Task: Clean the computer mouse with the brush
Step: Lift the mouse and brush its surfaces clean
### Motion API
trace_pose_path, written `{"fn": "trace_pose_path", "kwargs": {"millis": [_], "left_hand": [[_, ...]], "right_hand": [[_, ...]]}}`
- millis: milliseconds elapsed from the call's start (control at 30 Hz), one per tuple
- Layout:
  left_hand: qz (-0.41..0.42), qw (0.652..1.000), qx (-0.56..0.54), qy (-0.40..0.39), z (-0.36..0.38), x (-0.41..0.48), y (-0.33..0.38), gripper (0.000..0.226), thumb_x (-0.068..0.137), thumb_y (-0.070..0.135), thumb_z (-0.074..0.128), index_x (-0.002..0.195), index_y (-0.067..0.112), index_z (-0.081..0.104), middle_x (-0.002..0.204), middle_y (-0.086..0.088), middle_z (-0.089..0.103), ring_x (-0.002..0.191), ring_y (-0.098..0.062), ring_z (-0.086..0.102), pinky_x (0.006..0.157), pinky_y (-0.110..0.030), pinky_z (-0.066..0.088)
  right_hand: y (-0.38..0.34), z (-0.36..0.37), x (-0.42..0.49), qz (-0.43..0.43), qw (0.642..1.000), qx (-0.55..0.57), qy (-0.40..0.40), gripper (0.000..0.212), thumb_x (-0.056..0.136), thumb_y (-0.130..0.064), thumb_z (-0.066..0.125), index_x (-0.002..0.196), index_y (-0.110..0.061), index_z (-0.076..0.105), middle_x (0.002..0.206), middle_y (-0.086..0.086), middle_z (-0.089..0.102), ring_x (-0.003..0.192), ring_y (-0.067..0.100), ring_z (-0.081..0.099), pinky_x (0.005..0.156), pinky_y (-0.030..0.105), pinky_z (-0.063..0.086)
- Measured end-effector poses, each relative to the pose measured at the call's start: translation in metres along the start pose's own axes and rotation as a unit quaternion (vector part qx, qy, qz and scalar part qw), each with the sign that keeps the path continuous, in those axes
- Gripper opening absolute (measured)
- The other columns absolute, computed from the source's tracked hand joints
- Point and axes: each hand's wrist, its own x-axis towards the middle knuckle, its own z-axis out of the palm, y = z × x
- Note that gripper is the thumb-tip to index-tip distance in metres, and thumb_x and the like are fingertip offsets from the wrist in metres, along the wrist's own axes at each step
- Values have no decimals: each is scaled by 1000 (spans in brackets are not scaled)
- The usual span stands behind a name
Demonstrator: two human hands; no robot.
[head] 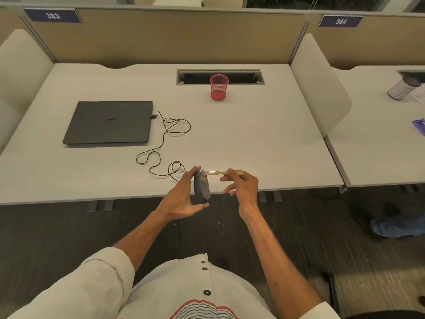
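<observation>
So the left hand (184,199) has the computer mouse (201,187) tipped up on its side, underside facing right, fingers curled around the top end and thumb under the bottom, right over the near edge of the desk (253,139). The right hand (241,185) pinches the small brush (218,172) by its wooden handle, bristles touching the mouse's top end. The mouse cable (161,143) loops back to a closed laptop (110,122). A red mesh cup (219,87) sits further back.
</observation>
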Motion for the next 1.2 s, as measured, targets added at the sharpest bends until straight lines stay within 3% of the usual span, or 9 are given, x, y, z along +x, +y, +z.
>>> {"fn": "trace_pose_path", "kwargs": {"millis": [167,367,567,667,767,867,967,1100,1200], "left_hand": [[14,1000,-2,-11,-2,1,-2,125,76,48,95,167,27,13,175,7,28,157,-22,42,129,-45,40],[24,1000,10,-6,-7,0,-4,127,76,54,93,169,30,10,177,8,22,160,-21,38,131,-47,37],[24,999,19,-20,-8,3,-4,130,76,64,86,171,32,3,180,6,17,165,-26,29,133,-57,30],[25,999,17,-20,-8,3,-2,130,76,64,85,171,30,4,179,4,20,165,-27,29,132,-59,31],[23,999,13,-21,-10,3,-3,130,77,62,87,172,28,4,180,5,17,166,-28,26,132,-61,31],[21,999,7,-23,-12,3,-5,129,76,62,86,171,26,7,180,7,15,166,-27,27,132,-60,31],[23,999,6,-24,-12,4,-4,130,76,64,85,172,28,6,180,7,15,165,-25,27,132,-59,32],[23,999,9,-30,-11,4,-4,130,76,66,84,172,33,2,180,5,17,166,-28,26,131,-62,31],[25,999,10,-29,-11,2,-3,131,75,68,83,172,33,1,180,5,18,165,-28,28,130,-62,33]], "right_hand": [[8,10,0,28,999,-19,-26,17,104,-36,72,100,-23,81,85,-9,84,52,10,70,64,31,57],[14,0,4,47,992,-79,83,23,105,-34,71,84,-29,76,79,-11,81,60,17,74,88,44,65],[7,0,5,8,1000,-13,-1,17,104,-36,73,98,-23,81,84,-8,84,51,11,67,64,28,58],[12,9,2,6,999,-39,-13,16,104,-36,73,97,-23,81,83,-11,83,51,10,68,71,32,59],[19,6,2,31,998,-46,37,17,105,-33,72,94,-24,80,79,-15,81,52,9,69,83,37,63],[23,-4,3,57,993,-64,83,18,105,-34,72,97,-21,80,79,-14,81,57,14,72,84,42,66],[24,-10,5,52,992,-54,99,19,104,-36,73,99,-19,81,80,-14,82,55,12,71,78,37,66],[18,-4,0,20,1000,-10,13,17,103,-36,74,98,-21,82,86,-9,84,51,9,67,59,20,58],[19,3,-4,18,999,-32,-13,17,103,-37,74,98,-22,81,86,-10,84,52,10,68,61,22,59]]}}
